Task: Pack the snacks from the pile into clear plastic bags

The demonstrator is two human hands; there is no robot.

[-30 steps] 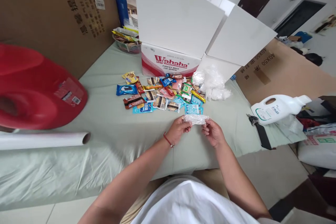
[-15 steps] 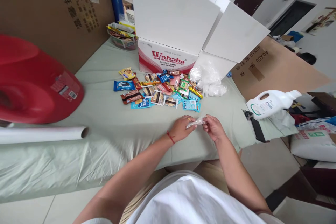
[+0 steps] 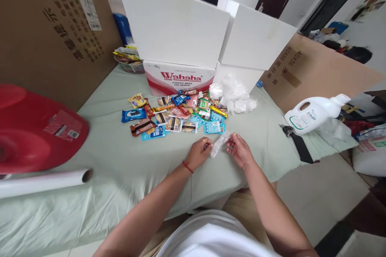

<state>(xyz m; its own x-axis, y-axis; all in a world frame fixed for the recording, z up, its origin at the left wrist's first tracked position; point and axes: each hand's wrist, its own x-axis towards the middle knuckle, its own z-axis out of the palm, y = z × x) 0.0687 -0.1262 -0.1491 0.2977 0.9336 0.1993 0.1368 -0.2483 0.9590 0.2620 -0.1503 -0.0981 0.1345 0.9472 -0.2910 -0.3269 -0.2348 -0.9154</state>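
Observation:
A crumpled clear plastic bag [image 3: 219, 145] stretches at a slant between my two hands, low over the green cloth. My left hand [image 3: 199, 153], a red string around its wrist, has its fingers closed on the bag's left edge. The bag's upper right end is pinched in the fingers of my right hand [image 3: 240, 151]. Just beyond my hands lies a pile of wrapped snacks [image 3: 174, 124], with a light blue packet [image 3: 212, 127] nearest. A heap of clear plastic bags [image 3: 233, 93] sits right of the pile.
Behind the snacks stands a white Wahaha carton [image 3: 181, 76] with raised flaps. On the left are a red plastic container [image 3: 36, 128], a white roll [image 3: 45, 182] and a large brown carton [image 3: 60, 20]. A white jug [image 3: 313, 114] and a black strap-like object [image 3: 301, 148] lie right.
The clear bag has turned from nearly level to a steeper slant and looks more spread out. My hands are slightly farther apart. The view has shifted.

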